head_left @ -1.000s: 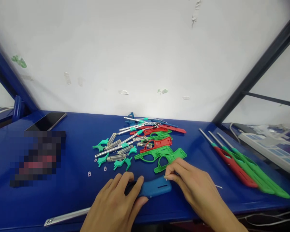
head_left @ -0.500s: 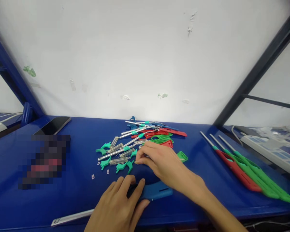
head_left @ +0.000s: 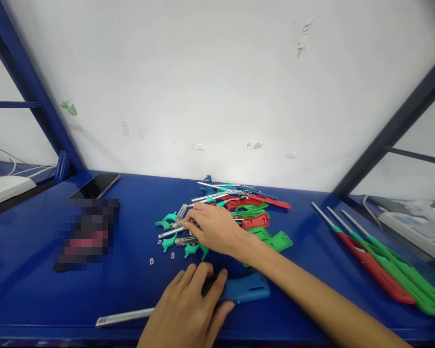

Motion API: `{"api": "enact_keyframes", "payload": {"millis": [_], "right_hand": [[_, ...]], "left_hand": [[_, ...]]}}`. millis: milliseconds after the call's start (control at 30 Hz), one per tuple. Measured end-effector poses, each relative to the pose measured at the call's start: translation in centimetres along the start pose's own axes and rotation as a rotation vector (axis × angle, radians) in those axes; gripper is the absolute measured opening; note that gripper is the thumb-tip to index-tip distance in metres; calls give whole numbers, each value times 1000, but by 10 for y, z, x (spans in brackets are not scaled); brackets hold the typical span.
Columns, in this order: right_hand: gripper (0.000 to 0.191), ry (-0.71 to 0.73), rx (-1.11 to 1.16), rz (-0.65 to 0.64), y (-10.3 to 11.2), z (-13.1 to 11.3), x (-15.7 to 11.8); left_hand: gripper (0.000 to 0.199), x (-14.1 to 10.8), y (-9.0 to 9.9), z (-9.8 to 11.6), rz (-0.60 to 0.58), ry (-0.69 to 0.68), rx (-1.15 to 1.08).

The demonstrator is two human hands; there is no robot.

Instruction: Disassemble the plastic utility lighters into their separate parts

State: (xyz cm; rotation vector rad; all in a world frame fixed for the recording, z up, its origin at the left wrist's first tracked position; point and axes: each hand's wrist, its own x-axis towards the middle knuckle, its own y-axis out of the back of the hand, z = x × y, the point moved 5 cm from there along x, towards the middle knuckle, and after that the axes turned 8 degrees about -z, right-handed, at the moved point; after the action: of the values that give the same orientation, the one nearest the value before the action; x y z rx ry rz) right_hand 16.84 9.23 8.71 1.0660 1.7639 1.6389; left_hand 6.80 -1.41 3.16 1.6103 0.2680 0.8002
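My left hand [head_left: 188, 304] is closed around a blue long-reach lighter [head_left: 252, 288] near the front edge. Its silver tube [head_left: 125, 316] points left from under my fingers. My right hand [head_left: 217, 229] is over the pile of lighter parts, fingers bent together at a metal tube [head_left: 172, 233] and the clear fuel tanks [head_left: 186, 240]. Whatever lies between those fingertips is hidden. Around them are green triggers [head_left: 169, 241] and tiny pale clips [head_left: 151, 261]. Green half-shells [head_left: 281, 240] and a red half-shell [head_left: 255, 221] lie beyond my right wrist.
Three lighters, one red [head_left: 375, 268] and two green, lie side by side at the right. A phone [head_left: 99, 184] and a pixelated dark item [head_left: 89, 237] are on the left. Behind the blue table [head_left: 137, 280] rises a white wall [head_left: 188, 87].
My right hand has moved forward and left, deeper into the parts pile. My left hand keeps its hold on the blue lighter. The whole view has shifted slightly.
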Motion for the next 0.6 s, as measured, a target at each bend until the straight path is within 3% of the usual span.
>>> {"api": "enact_keyframes", "payload": {"millis": [600], "right_hand": [[33,15,-29,65,0,-1,0]], "left_hand": [[34,1,1,1,45,15,-19]]}}
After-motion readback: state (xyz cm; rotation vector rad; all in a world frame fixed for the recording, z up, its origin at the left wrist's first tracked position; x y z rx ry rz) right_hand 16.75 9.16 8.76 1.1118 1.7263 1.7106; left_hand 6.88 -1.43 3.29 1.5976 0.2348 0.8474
